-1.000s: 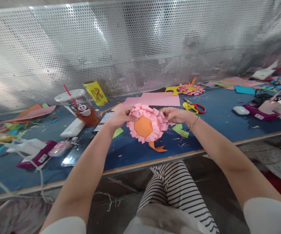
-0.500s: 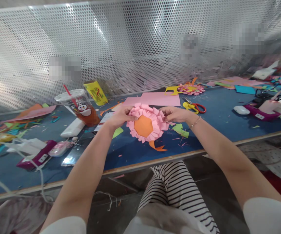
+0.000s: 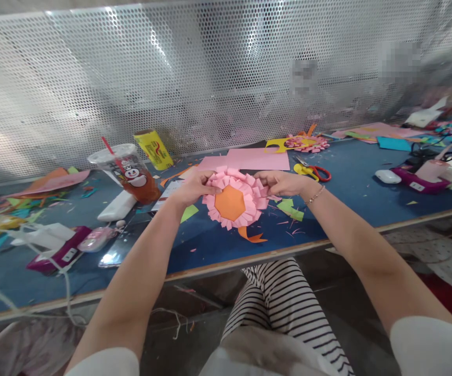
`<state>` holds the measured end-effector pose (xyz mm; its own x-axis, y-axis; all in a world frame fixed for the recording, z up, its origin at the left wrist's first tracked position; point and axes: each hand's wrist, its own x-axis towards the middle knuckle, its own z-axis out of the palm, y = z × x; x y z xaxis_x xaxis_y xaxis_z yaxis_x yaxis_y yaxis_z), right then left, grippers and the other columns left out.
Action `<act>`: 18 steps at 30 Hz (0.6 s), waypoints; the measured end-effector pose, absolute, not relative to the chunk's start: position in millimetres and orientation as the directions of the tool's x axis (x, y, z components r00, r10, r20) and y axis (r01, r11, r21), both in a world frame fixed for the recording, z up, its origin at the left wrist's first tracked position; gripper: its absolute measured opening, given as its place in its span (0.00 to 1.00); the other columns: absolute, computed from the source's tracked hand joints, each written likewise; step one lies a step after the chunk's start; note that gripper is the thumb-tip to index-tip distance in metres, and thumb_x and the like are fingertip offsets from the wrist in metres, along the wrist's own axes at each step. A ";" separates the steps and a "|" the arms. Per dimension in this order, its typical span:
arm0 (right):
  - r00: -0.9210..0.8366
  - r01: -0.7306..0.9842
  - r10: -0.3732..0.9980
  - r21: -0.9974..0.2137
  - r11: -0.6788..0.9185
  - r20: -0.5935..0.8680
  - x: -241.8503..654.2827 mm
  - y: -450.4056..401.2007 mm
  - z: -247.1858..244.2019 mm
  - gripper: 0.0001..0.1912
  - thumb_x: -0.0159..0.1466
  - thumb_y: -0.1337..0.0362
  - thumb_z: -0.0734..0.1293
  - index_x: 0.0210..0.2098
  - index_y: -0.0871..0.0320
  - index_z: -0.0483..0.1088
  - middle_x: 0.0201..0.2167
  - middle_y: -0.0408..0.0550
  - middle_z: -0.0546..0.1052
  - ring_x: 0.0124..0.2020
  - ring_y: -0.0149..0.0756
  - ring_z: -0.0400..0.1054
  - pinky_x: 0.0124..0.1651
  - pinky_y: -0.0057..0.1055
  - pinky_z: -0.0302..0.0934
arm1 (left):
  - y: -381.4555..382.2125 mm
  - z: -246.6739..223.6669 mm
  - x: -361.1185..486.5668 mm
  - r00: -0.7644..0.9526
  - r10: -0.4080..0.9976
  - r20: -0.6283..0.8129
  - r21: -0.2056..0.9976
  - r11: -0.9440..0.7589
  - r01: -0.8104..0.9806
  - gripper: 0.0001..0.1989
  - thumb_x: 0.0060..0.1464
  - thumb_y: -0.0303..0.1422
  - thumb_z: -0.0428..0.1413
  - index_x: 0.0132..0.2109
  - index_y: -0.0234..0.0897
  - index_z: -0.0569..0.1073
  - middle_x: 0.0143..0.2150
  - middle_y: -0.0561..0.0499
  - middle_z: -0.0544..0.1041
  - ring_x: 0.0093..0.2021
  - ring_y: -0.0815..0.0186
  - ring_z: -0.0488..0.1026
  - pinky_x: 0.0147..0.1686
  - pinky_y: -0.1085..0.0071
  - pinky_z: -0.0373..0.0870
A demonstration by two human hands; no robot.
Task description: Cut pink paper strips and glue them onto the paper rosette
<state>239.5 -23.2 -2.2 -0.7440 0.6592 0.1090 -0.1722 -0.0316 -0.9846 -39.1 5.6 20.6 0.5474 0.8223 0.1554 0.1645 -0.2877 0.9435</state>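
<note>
Centre of frame: pink fringed paper flower, shifted barely leftward, with left hand and right hand still pinched closed on its rim, the handling seemingly unfinished.

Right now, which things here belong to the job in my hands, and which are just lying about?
Belongs to the job:
pink flower, held by your left hand and right hand
probably the scissors and pink paper, both behind it

Apparently just lying about:
drink
yellow pack
white case
green scraps
</note>
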 end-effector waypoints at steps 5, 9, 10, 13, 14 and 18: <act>-0.744 -0.177 0.654 -0.984 0.006 0.138 241.1 -20.0 -4.9 0.28 0.45 0.83 0.63 0.45 0.59 0.64 0.31 0.40 0.71 0.29 0.21 0.64 0.29 0.16 0.61 | 5.6 20.3 -39.5 0.531 0.829 0.176 0.927 -0.321 0.194 0.15 0.31 0.29 0.66 0.26 0.33 0.68 0.22 0.56 0.66 0.25 0.71 0.68 0.23 0.75 0.63; -0.753 -0.165 0.645 -0.986 0.007 0.131 241.6 -20.2 -5.0 0.30 0.46 0.82 0.63 0.47 0.59 0.63 0.31 0.40 0.70 0.29 0.21 0.64 0.30 0.16 0.61 | 7.0 18.9 -40.1 0.533 0.824 0.194 0.917 -0.346 0.200 0.15 0.32 0.30 0.66 0.26 0.34 0.68 0.22 0.55 0.66 0.25 0.70 0.68 0.22 0.75 0.63; -0.753 -0.159 0.647 -0.987 0.005 0.124 241.7 -20.3 -5.0 0.30 0.46 0.82 0.63 0.48 0.59 0.63 0.32 0.40 0.70 0.29 0.21 0.64 0.31 0.16 0.62 | 7.4 18.6 -40.2 0.533 0.822 0.199 0.914 -0.352 0.201 0.15 0.32 0.30 0.66 0.26 0.34 0.68 0.22 0.55 0.66 0.25 0.70 0.68 0.22 0.75 0.62; -0.745 -0.140 0.659 -0.990 -0.001 0.105 242.3 -20.2 -5.1 0.31 0.46 0.82 0.63 0.49 0.59 0.61 0.33 0.41 0.71 0.30 0.22 0.64 0.32 0.18 0.63 | 8.3 18.2 -40.2 0.534 0.817 0.217 0.904 -0.375 0.206 0.15 0.32 0.31 0.66 0.26 0.34 0.67 0.22 0.56 0.66 0.25 0.71 0.67 0.22 0.75 0.62; -0.743 -0.138 0.661 -0.990 0.001 0.104 242.7 -20.1 -5.0 0.31 0.46 0.81 0.63 0.49 0.59 0.61 0.33 0.41 0.70 0.29 0.21 0.64 0.31 0.18 0.63 | 8.5 18.3 -40.1 0.532 0.816 0.228 0.900 -0.385 0.205 0.15 0.32 0.31 0.66 0.26 0.34 0.67 0.22 0.56 0.66 0.25 0.71 0.67 0.22 0.75 0.62; -0.727 -0.170 0.675 -0.985 0.005 0.128 244.0 -21.2 -1.5 0.31 0.46 0.80 0.65 0.48 0.58 0.62 0.34 0.41 0.70 0.27 0.21 0.63 0.27 0.16 0.61 | 8.2 19.1 -39.0 0.519 0.807 0.281 0.887 -0.425 0.180 0.15 0.32 0.31 0.66 0.27 0.34 0.68 0.23 0.56 0.66 0.26 0.71 0.67 0.22 0.76 0.63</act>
<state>244.0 -21.2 -1.5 -0.7267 0.6748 0.1284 -0.1697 0.0048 -0.9855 -39.0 8.2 19.1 0.5191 0.8071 0.2812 0.1804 -0.4251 0.8870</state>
